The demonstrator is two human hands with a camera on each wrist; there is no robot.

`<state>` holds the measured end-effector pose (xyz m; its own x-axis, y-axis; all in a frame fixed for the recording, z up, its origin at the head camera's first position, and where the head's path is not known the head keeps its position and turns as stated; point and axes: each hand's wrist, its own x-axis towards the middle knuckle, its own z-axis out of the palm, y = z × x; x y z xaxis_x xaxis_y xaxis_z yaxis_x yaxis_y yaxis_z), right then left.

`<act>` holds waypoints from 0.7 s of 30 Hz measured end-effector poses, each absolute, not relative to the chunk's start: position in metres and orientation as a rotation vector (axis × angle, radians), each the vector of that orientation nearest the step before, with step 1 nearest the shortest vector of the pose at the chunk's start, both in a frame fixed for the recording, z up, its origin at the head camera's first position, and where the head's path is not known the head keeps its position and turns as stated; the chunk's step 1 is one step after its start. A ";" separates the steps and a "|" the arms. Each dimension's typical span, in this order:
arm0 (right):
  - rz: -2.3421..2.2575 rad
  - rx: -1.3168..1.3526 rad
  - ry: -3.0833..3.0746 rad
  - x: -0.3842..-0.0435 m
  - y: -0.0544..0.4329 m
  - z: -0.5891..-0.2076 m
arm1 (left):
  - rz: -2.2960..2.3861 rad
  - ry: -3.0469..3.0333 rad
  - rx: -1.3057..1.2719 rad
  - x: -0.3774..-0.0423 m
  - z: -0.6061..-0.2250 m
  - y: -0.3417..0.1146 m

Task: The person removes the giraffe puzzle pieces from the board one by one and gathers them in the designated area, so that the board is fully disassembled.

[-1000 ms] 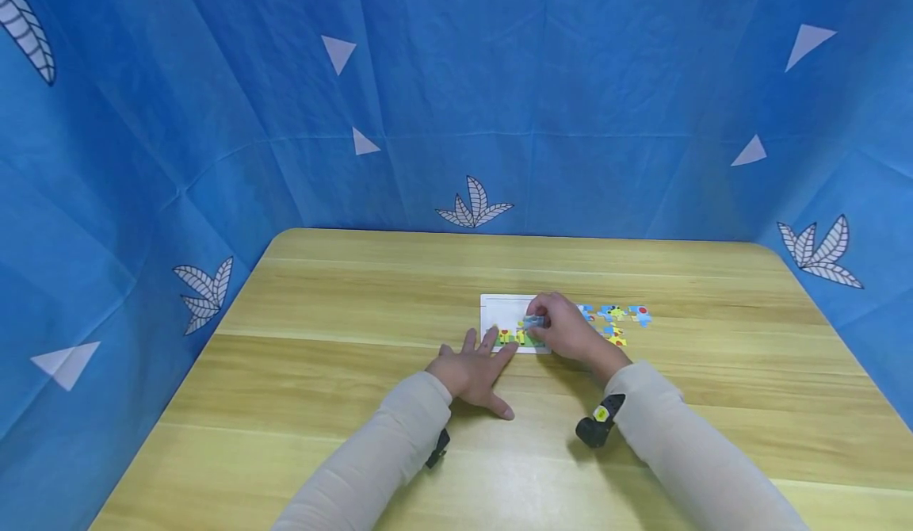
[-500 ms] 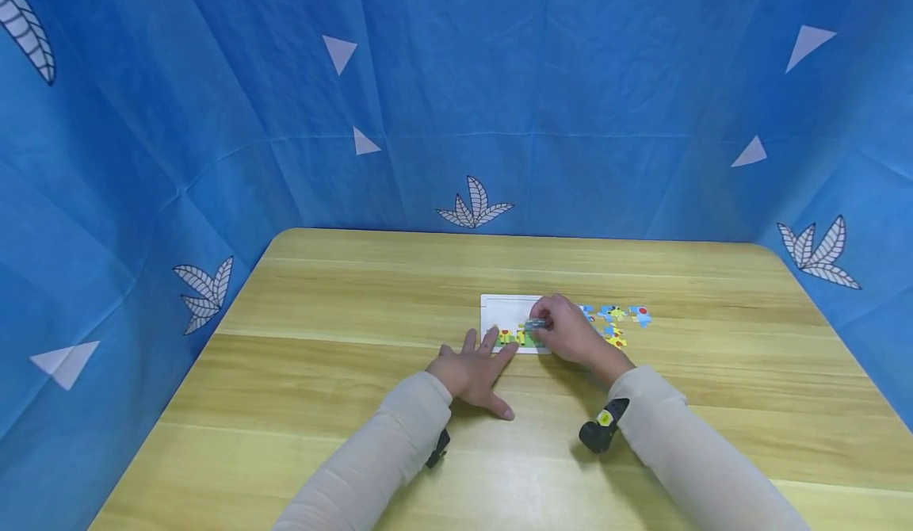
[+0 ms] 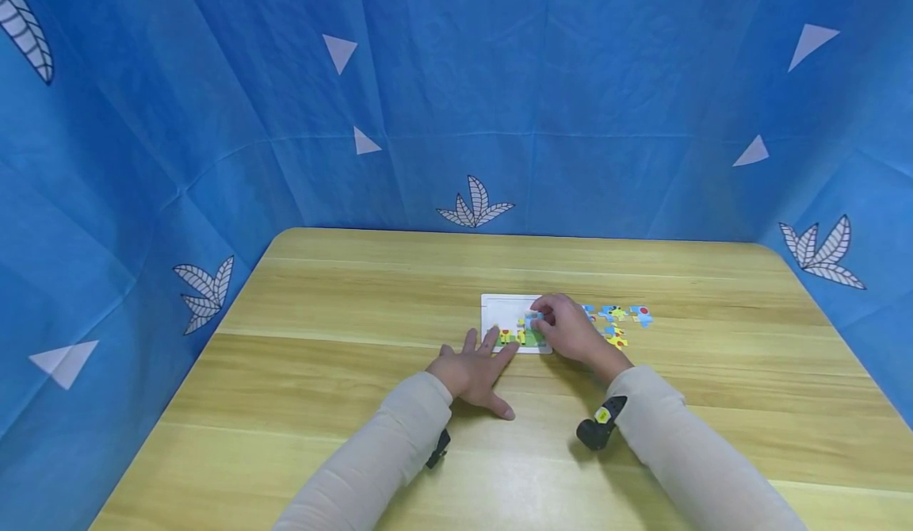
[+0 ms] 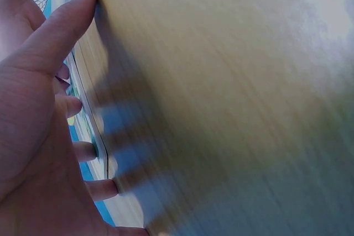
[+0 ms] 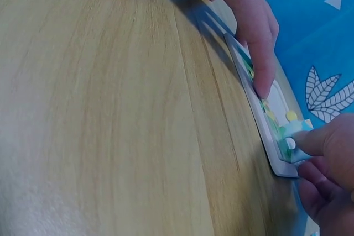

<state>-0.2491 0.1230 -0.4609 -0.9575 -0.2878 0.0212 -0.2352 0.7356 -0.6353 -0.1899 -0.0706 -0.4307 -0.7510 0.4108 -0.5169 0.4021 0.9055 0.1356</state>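
A white puzzle frame [image 3: 499, 309] lies on the table, with green and yellow pieces [image 3: 512, 338] fitted along its near side. My left hand [image 3: 471, 374] is spread out, its fingertips resting on the frame's near edge and the pieces there; its thumb is stretched out over the tabletop. At the frame's right end, my right hand [image 3: 567, 331] holds a light blue puzzle piece [image 5: 301, 128] between thumb and finger. That piece sits low over the frame, beside the green row, and the hand hides part of the frame's right side.
Several loose blue and yellow puzzle pieces [image 3: 615, 314] lie on the wooden table [image 3: 357, 293] just right of the right hand. A blue patterned cloth [image 3: 442, 79] hangs behind the table. Small black wrist devices [image 3: 596, 428] are worn on both forearms.
The light blue piece, tilted in the right fingers half a second ago, now lies flatter in the frame with its face showing. The right hand shifted only slightly. The left hand stayed put.
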 end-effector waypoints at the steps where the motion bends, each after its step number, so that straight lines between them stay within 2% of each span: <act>1: -1.027 -0.427 2.852 -0.250 0.123 -0.461 | 0.022 2.511 0.582 -0.190 -0.431 -0.071; 21: -1.018 -0.394 2.873 -0.253 0.123 -0.463 | 0.029 2.511 0.586 -0.191 -0.430 -0.070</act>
<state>-0.2526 0.1226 -0.4630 -0.9648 -0.2620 0.0214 -0.2171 0.7481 -0.6271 -0.1907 -0.0699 -0.4305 -0.7506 0.4141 -0.5150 0.4021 0.9046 0.1413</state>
